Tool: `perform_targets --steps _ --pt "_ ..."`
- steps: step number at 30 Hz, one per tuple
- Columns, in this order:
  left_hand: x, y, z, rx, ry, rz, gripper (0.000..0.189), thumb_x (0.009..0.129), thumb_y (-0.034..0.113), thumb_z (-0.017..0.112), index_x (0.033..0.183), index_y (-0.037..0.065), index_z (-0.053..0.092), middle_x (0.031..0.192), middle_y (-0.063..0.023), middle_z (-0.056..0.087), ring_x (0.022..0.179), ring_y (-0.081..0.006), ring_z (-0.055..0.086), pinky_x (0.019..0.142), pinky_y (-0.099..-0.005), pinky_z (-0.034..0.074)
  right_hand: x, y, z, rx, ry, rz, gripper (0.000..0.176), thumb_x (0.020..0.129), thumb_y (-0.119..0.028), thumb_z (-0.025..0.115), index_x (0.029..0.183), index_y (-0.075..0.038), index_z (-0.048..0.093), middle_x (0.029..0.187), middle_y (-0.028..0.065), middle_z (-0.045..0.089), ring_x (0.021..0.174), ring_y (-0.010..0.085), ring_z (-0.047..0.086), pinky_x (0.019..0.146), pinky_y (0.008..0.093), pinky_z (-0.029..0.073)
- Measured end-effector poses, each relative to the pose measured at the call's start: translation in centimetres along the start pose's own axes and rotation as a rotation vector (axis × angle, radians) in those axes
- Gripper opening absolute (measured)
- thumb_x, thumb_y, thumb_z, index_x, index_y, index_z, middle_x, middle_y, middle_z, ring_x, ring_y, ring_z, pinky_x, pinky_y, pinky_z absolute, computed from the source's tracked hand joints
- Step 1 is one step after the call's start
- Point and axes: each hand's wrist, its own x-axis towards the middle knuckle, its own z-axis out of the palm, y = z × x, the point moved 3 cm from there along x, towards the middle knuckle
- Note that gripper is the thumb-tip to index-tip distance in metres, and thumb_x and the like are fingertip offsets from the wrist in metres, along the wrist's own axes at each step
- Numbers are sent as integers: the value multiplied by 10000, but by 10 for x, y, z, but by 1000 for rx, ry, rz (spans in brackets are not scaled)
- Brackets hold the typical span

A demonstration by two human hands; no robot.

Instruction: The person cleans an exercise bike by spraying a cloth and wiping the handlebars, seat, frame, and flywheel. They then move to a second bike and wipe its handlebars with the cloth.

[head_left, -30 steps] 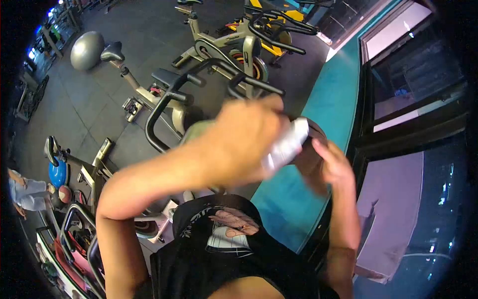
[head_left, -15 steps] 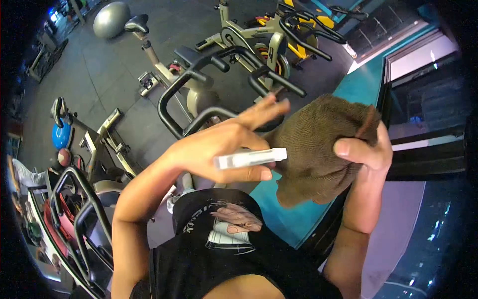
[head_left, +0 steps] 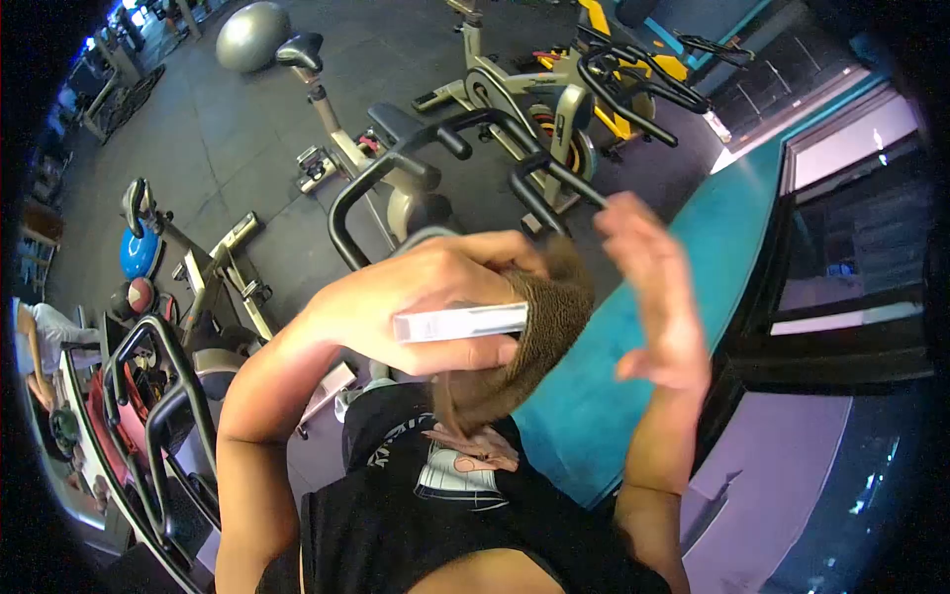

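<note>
Folded brown cloth [head_left: 549,327] is gripped by my left hand [head_left: 396,302], its fingers and thumb closed round the cloth's left side. A small white and clear rectangular object [head_left: 460,323] lies across the same hand, just above the thumb. The cloth's lower end hangs in front of the black shirt [head_left: 396,505]. To the right of the cloth and apart from it, my right hand [head_left: 658,297] is raised with its fingers spread, blurred by motion and holding nothing.
Exercise bikes stand ahead, with black handlebars [head_left: 376,188] close beyond my hands. A teal ledge [head_left: 712,238] runs beside the window at right. A grey ball [head_left: 252,38] and a blue ball [head_left: 140,252] lie on the dark floor. Another person [head_left: 59,337] is at far left.
My right hand has let go of the cloth and opened. My left hand has closed on the cloth, which is now narrower and further left and hangs lower in front of the shirt.
</note>
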Motion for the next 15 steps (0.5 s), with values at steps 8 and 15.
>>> perform_targets --steps 8,15 --pt "-114 -21 -23 -249 451 -444 522 829 384 641 1067 -80 627 1147 -224 600 1042 -288 605 911 -370 469 26 63 44 286 -333 660 352 831 -81 676 1152 41 600 1082 90 665 965 147 608 866 318 493" --pt "-240 -37 -43 -172 1003 -731 624 843 406 605 1206 -99 553 1109 -181 635 990 -199 606 889 -331 474 164 35 21 -527 252 125 274 873 -95 670 1115 17 607 1032 110 685 900 144 625 813 313 499"
